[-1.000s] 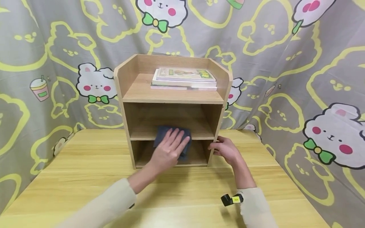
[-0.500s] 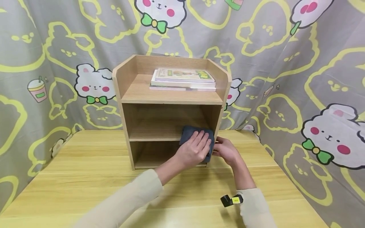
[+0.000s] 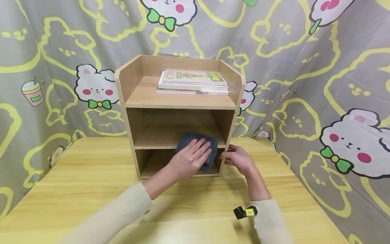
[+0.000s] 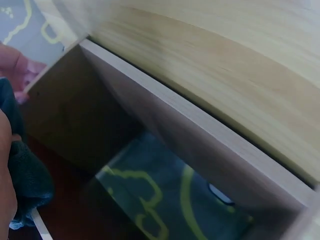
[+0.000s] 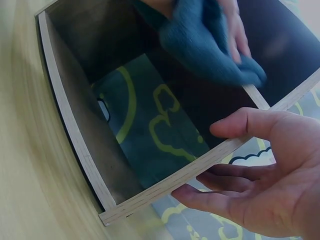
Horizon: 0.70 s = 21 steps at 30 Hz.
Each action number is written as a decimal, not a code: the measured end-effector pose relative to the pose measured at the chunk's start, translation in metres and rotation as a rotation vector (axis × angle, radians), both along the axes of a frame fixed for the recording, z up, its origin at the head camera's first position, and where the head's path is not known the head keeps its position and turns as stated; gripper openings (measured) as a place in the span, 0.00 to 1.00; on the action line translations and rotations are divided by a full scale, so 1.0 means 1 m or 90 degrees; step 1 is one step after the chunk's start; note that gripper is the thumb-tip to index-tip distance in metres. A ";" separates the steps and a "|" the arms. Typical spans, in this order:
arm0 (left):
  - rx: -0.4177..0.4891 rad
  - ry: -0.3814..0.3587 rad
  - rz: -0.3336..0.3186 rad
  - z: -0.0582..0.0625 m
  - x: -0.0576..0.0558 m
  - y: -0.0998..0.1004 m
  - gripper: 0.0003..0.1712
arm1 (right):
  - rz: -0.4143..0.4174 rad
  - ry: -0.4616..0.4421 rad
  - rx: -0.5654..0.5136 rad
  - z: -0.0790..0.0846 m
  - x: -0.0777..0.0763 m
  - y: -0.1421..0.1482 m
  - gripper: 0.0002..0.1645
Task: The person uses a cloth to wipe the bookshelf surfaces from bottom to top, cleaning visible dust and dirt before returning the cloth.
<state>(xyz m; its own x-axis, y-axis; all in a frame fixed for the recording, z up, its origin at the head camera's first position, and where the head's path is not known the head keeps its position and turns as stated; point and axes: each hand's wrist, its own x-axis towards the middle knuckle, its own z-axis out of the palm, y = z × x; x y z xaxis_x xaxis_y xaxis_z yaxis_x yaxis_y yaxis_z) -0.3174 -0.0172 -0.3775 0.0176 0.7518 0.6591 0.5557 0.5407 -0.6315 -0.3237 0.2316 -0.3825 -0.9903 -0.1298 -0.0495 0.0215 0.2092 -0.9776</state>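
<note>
Leftward, the tabletop spreads wide past the outer edge of the shelf unit. Right of the unit's centre, the left hand clasps a dark blue cloth over the front edge of the middle board, with more open room to its left than right. A stack of books lies on the unit's top, set back from the lip. At the unit's right panel, the right hand pinches the front edge, thumb inside, fingers outside; beyond, the tabletop continues.
</note>
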 end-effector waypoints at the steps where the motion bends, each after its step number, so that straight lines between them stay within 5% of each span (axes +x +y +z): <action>1: 0.009 -0.002 -0.006 0.000 0.000 -0.007 0.22 | -0.001 -0.002 0.001 0.000 0.000 0.000 0.34; 6: 0.049 -0.028 -0.029 -0.002 0.003 -0.047 0.24 | 0.001 -0.003 0.001 0.002 0.000 0.000 0.36; 15: 0.048 -0.135 0.005 0.006 0.022 -0.126 0.23 | -0.002 -0.006 0.007 0.001 0.000 0.000 0.32; 21: 0.051 -0.233 0.095 0.023 0.040 -0.129 0.32 | -0.006 -0.008 0.007 0.001 0.001 0.001 0.33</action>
